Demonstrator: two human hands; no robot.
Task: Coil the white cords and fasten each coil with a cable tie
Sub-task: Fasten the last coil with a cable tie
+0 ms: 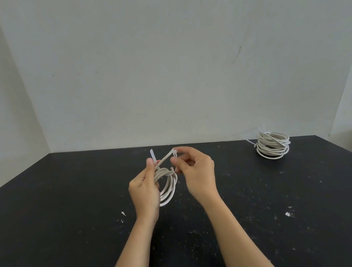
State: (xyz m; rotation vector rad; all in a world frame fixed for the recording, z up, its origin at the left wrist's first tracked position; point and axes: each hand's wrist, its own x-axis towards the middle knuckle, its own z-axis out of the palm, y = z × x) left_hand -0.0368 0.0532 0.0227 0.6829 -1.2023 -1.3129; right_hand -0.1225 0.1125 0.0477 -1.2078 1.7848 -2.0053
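Note:
A small coil of white cord (168, 188) hangs above the middle of the black table (59, 209). My left hand (145, 188) grips the coil at its upper left side. A white cable tie (163, 158) loops over the top of the coil, its free tail sticking up past my left thumb. My right hand (195, 170) pinches the tie's head end between thumb and forefinger, just right of the coil. A second, larger white coil (273, 145) lies at the table's far right with a cable tie around it, its tail pointing up and left.
Pale walls stand close behind the table's far edge. White specks and scuffs dot the tabletop. A lighter surface shows past the table's right edge.

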